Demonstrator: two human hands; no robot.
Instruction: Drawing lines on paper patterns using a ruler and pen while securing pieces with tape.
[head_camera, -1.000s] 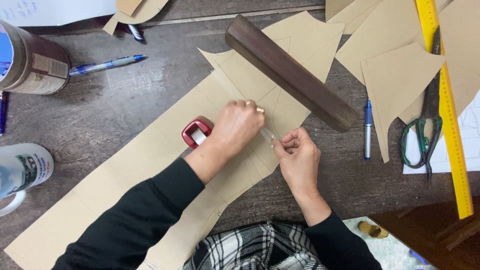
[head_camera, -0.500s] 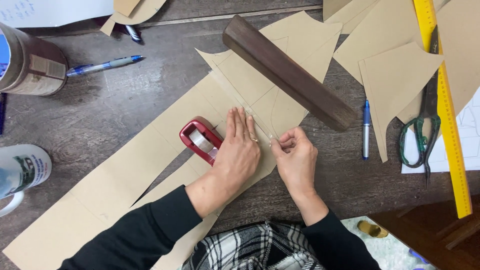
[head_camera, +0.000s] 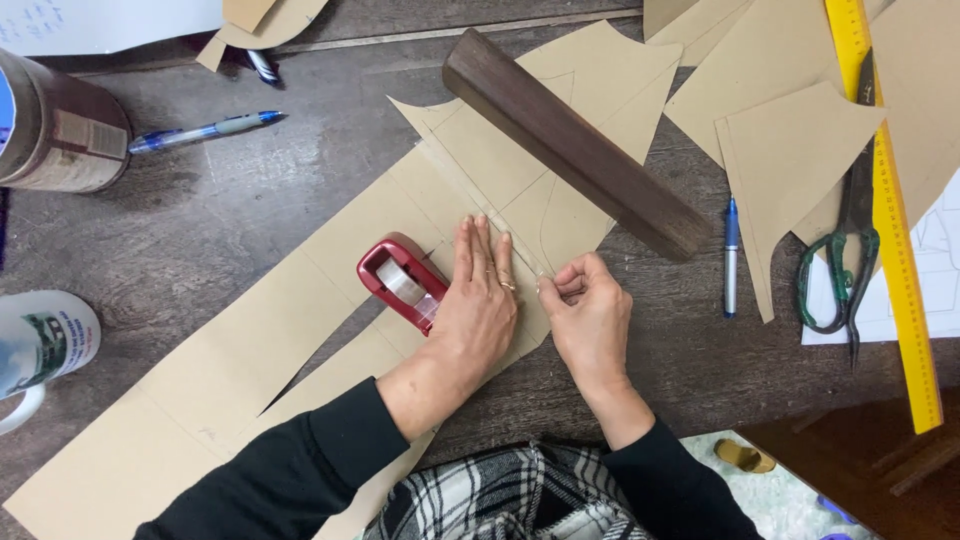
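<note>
As before, left hand (head_camera: 478, 310) flat on paper (head_camera: 330, 260)

At twelve to two o'clock of the hands, the dark wooden block (head_camera: 575, 145) bars the way; the red tape dispenser (head_camera: 402, 283) crowds nine o'clock. Bare desk (head_camera: 220, 210) lies open toward ten.

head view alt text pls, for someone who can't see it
Left hand lies flat on brown paper pattern pieces on a dark table, beside a red tape dispenser; right hand pinches the paper's edge. Wooden block, pens and scissors lie around.
</note>
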